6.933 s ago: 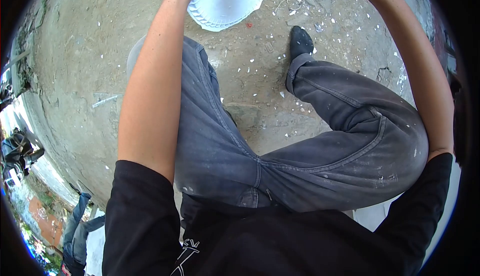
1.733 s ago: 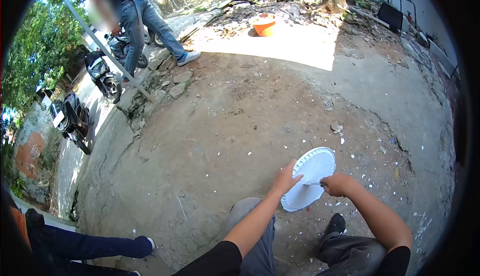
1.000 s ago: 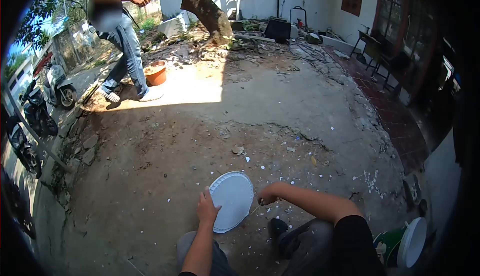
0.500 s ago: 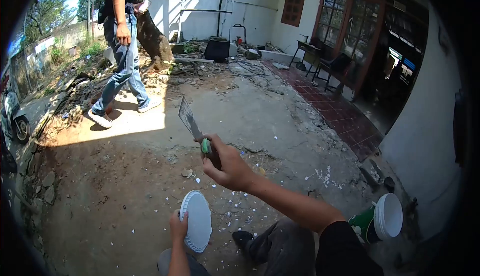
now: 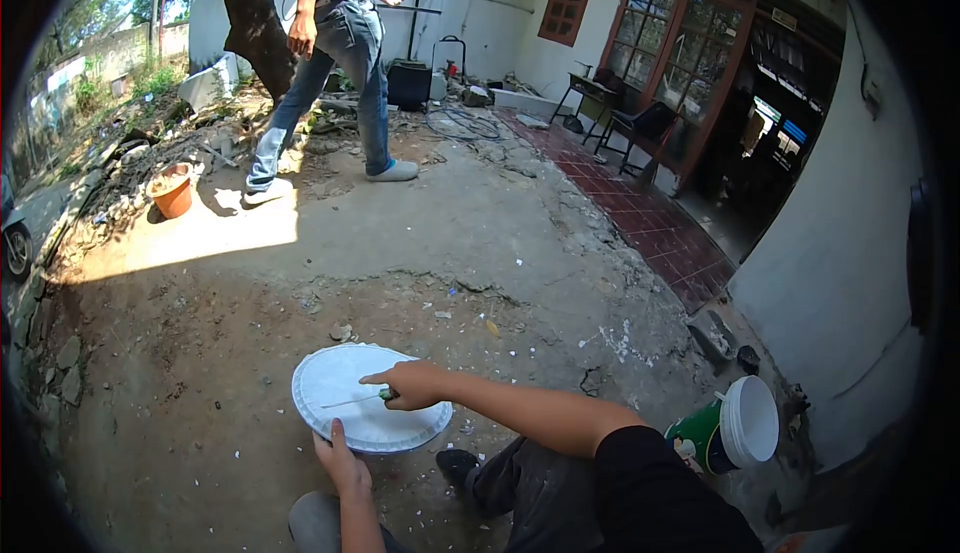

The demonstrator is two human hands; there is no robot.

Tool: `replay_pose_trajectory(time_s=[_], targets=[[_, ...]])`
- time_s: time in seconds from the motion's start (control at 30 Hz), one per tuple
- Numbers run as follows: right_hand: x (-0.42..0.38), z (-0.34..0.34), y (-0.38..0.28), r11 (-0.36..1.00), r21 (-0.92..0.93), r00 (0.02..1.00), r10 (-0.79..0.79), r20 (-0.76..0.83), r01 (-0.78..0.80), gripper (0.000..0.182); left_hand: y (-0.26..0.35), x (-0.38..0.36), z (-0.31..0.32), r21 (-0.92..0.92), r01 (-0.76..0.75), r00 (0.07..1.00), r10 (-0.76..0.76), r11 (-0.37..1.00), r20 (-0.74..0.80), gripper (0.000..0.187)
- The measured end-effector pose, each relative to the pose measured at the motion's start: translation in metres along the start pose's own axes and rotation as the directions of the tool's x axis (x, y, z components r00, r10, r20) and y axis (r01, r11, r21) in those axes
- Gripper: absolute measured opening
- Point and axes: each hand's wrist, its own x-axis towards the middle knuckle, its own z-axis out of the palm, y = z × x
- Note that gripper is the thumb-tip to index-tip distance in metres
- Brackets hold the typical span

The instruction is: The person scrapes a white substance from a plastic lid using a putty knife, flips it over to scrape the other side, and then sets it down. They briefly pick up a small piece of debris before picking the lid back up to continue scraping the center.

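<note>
My left hand (image 5: 343,463) grips the near edge of a round white bucket lid (image 5: 335,371), its thumb on top and the face tilted up toward me. Above the lid, my right hand (image 5: 420,386) is closed around the green handle of a putty knife (image 5: 387,394), with the index finger stretched along it. The thin blade points left and shows nearly edge-on, low over the lid's face. My dark trousers and one black shoe (image 5: 457,465) show below.
At the right a green and white paint bucket (image 5: 752,421) leans near the wall. Another person (image 5: 350,43) walks across the sunlit ground, close to an orange pot (image 5: 171,193). White chips dot the concrete. Chairs (image 5: 640,123) stand on the red tiles by the doors.
The lid has turned from edge-up to face-up. My right hand has brought the putty knife down from the air to the lid. The other person has walked rightward.
</note>
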Motion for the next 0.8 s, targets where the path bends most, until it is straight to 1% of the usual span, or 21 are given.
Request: replay_pose_trajectory(time_s=[0.03, 0.07, 0.13, 0.17, 0.23, 0.27, 0.3, 0.37, 0.4, 0.43, 0.5, 0.57, 0.63, 0.7, 0.77, 0.8], targets=[[0.003, 0.004, -0.003, 1.0, -0.007, 1.0, 0.002, -0.004, -0.002, 0.065, 0.003, -0.003, -0.002, -0.036, -0.009, 1.0, 0.009, 0.999, 0.003, 0.048], [0.005, 0.007, -0.007, 1.0, 0.0, 0.999, -0.007, 0.042, 0.007, 0.065, 0.005, -0.005, -0.001, -0.076, -0.019, 1.0, 0.02, 0.997, 0.007, 0.047], [0.008, 0.006, -0.017, 1.0, 0.001, 0.994, -0.015, 0.113, 0.015, 0.065, 0.019, -0.012, 0.0, -0.091, -0.019, 0.999, 0.022, 0.996, 0.029, 0.048], [0.012, 0.008, -0.018, 1.0, -0.007, 0.994, -0.013, 0.109, 0.014, 0.065, 0.024, -0.012, -0.001, -0.096, -0.017, 0.999, 0.021, 0.995, 0.04, 0.05], [0.021, 0.017, -0.022, 0.999, 0.025, 0.997, -0.034, 0.064, 0.033, 0.065, 0.024, -0.006, -0.013, -0.093, -0.032, 0.998, 0.036, 0.995, 0.046, 0.052], [0.025, 0.021, -0.023, 0.998, 0.039, 0.998, -0.054, 0.016, 0.054, 0.066, 0.023, -0.004, -0.018, -0.105, -0.059, 0.997, 0.063, 0.993, 0.033, 0.053], [0.029, 0.025, -0.025, 0.998, 0.03, 0.998, -0.058, 0.017, 0.058, 0.066, 0.025, -0.004, -0.017, -0.118, -0.085, 0.996, 0.088, 0.989, 0.02, 0.054], [0.038, 0.031, -0.026, 0.994, 0.069, 0.984, -0.073, -0.164, 0.085, 0.067, 0.03, -0.007, -0.018, -0.139, -0.087, 0.996, 0.09, 0.986, 0.012, 0.055], [0.039, 0.03, -0.032, 0.992, 0.055, 0.972, -0.102, -0.213, 0.116, 0.067, 0.031, -0.007, -0.02, -0.174, -0.089, 0.996, 0.088, 0.981, -0.014, 0.055], [0.038, 0.027, -0.036, 0.992, 0.045, 0.972, -0.102, -0.211, 0.114, 0.067, 0.031, -0.005, -0.023, -0.208, -0.092, 0.996, 0.086, 0.974, -0.039, 0.055], [0.036, 0.024, -0.046, 0.998, 0.014, 0.994, -0.054, -0.099, 0.055, 0.069, 0.028, 0.001, -0.031, -0.21, -0.101, 0.994, 0.091, 0.972, -0.058, 0.055], [0.039, 0.029, -0.043, 0.997, 0.012, 0.993, -0.078, -0.09, 0.08, 0.068, 0.024, 0.008, -0.041, -0.24, -0.111, 0.993, 0.101, 0.964, -0.056, 0.059], [0.039, 0.031, -0.041, 0.995, 0.028, 0.993, -0.093, -0.072, 0.095, 0.068, 0.023, 0.01, -0.043, -0.246, -0.115, 0.993, 0.106, 0.962, -0.051, 0.059], [0.037, 0.029, -0.041, 0.995, 0.036, 0.992, -0.093, -0.089, 0.097, 0.067, 0.025, 0.009, -0.041, -0.264, -0.144, 0.987, 0.117, 0.954, -0.113, 0.057], [0.027, 0.018, -0.05, 0.996, 0.055, 0.997, -0.071, -0.035, 0.073, 0.064, 0.028, 0.005, -0.04, -0.254, -0.142, 0.983, 0.105, 0.957, -0.153, 0.059], [0.026, 0.019, -0.048, 0.994, 0.071, 0.996, -0.085, -0.04, 0.088, 0.064, 0.023, 0.01, -0.045, -0.245, -0.132, 0.984, 0.098, 0.961, -0.147, 0.059]])
